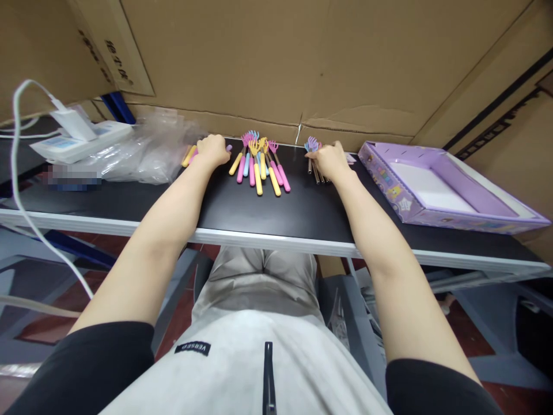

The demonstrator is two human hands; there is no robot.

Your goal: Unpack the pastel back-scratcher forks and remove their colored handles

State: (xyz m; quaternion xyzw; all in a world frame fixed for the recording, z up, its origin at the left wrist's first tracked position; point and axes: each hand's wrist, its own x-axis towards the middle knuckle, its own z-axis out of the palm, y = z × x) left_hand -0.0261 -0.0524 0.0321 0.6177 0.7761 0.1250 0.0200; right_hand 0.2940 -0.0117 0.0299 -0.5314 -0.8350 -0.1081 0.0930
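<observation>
My left hand (pixel 213 151) is closed over coloured plastic handles at the back of the table. A purple handle tip (pixel 228 148) sticks out beside its fingers, and yellow handles (pixel 189 155) with a pink one lie on its other side. My right hand (pixel 332 161) is closed at a group of claw heads on bare metal rods (pixel 318 174); its fingertips touch a purple claw head (pixel 311 144). The palm hides part of that group. Between the hands lies a pile of small back scratchers (pixel 261 164), with claw heads in pink, yellow and blue and handles in the same colours.
At the right stands an open purple tray box (pixel 415 216). Clear plastic bags (pixel 149 153) lie left of my left hand, near a white device (pixel 86 141) with a charger and white cable (pixel 19 173). A cardboard wall (pixel 268 63) rises behind the black table (pixel 276 214).
</observation>
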